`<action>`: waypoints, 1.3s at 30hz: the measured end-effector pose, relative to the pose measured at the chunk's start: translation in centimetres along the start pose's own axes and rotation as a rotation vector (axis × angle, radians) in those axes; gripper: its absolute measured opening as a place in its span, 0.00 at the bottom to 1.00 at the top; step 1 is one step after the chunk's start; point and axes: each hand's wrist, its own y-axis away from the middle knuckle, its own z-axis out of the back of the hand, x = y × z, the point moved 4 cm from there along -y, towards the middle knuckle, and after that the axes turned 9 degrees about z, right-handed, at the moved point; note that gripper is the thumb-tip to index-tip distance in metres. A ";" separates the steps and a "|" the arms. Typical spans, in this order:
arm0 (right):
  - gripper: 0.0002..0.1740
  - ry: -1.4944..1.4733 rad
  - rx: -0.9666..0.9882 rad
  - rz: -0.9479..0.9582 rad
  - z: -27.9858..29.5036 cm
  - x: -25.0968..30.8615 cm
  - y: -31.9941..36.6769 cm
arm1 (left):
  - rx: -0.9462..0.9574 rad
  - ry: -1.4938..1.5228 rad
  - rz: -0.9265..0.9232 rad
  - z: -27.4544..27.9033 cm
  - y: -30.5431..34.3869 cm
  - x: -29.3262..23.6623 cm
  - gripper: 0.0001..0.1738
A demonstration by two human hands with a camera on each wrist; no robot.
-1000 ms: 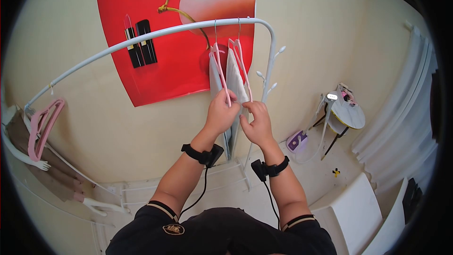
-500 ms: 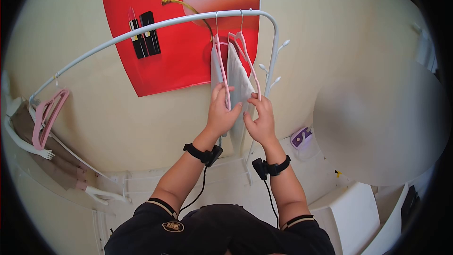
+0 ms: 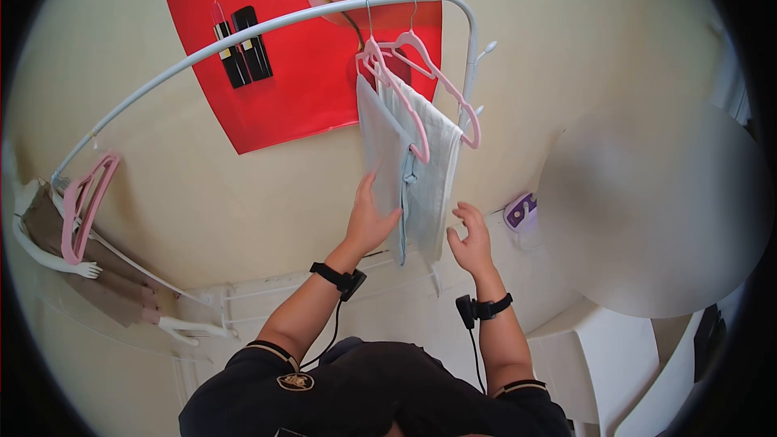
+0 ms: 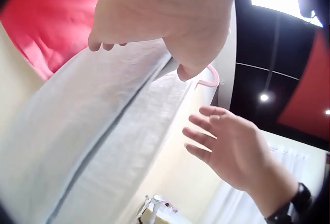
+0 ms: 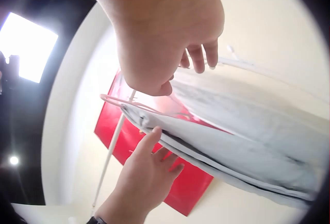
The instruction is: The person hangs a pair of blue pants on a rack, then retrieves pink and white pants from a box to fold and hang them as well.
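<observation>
Two pink hangers hang side by side on the white rail: a left hanger (image 3: 396, 89) and a right hanger (image 3: 443, 73). Over the left one drapes a folded pale grey-blue garment (image 3: 380, 129), its light blue edge facing me; a whitish garment (image 3: 437, 158) hangs from the right one. My left hand (image 3: 372, 217) is at the lower left side of the grey-blue garment, fingers extended along the cloth. To the right of the whitish garment, my right hand (image 3: 473, 243) is held up with fingers spread and nothing in it. Both hands are below the hangers.
The curved white rail (image 3: 283, 23) runs across a red poster (image 3: 324, 105) on the wall. More pink hangers (image 3: 87, 209) hang at its left end by a mannequin (image 3: 48, 218). A purple and white appliance (image 3: 520, 212) stands on the floor. White furniture (image 3: 607, 356) is at lower right.
Both hands have let go of the hangers' lower ends and dropped lower, the right one also moving away rightward. The hangers and garments have turned, showing more of their broad sides.
</observation>
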 end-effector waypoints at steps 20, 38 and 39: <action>0.15 -0.158 0.142 -1.956 -2.2 16.6 63.6 | 1.858 -0.439 0.725 11.0 43.6 39.0 0.27; 0.13 -0.078 -1.032 -1.886 -4.3 39.6 88.8 | 1.731 -0.503 0.390 -8.0 44.6 26.4 0.17; 0.12 -0.051 -1.125 -1.954 -5.7 42.3 90.8 | 1.848 -0.607 0.315 -8.5 47.1 25.2 0.17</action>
